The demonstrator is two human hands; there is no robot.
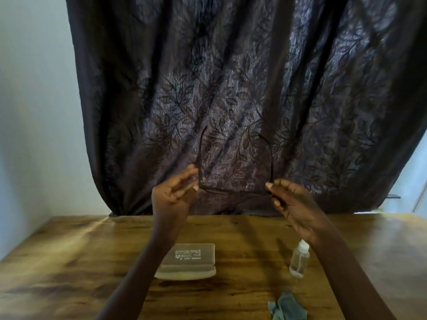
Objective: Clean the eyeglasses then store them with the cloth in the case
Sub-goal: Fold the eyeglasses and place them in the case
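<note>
Eyeglasses [235, 191], dark frame, held up at centre of frame, above the desk [69, 262] and in front of the dark leaf-patterned curtain [231, 77]. Temple arms unfolded, pointing up and away from the camera.

Left hand [172, 196], centre-left: fingers pinched on the left corner of the frame at the hinge. Right hand [292, 203], centre-right: thumb and fingers pinched on the right corner. Both hands raised clear of the desk.

Case [188, 259], beige, printed lid, lies shut on the desk at lower centre, partly behind the left forearm. Small clear spray bottle [299, 260] with a white cap stands upright to the right of the case, apart from it. Cloth [287, 307], grey-blue and crumpled, lies at the lower edge of the frame, below the bottle. Pale wall [34, 112] at left.
</note>
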